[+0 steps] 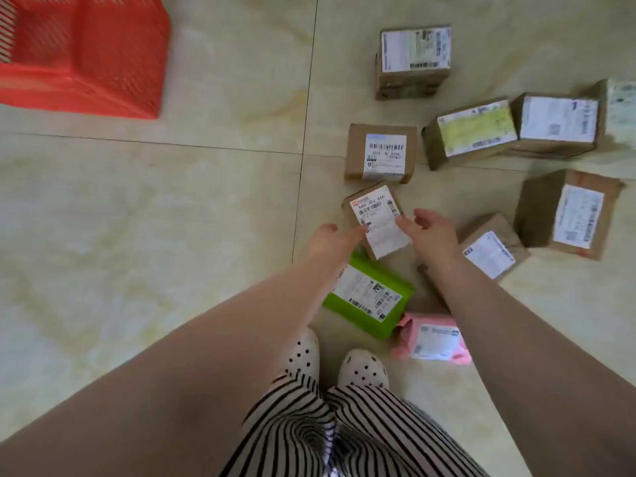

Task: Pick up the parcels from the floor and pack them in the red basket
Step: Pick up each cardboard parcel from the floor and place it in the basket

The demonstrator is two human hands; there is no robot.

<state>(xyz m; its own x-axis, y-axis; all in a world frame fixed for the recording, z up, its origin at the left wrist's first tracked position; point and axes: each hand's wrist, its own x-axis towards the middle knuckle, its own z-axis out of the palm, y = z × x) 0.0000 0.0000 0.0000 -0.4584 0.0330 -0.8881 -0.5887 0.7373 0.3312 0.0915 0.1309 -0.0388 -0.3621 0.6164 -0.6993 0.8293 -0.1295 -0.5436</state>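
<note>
A small cardboard parcel with a white label is pressed between the fingertips of both hands, low over the floor. My left hand touches its left edge and my right hand its right side. Just below it lies a green parcel, partly under my left forearm. A pink parcel lies by my feet. Several more brown boxes are spread over the floor to the right, such as the box right behind the held one. The red basket stands at the far left with nothing visible inside.
Beige tiled floor lies bare between the basket and the parcels. My feet in white spotted shoes stand close to the green and pink parcels. Another brown box sits right beside my right wrist.
</note>
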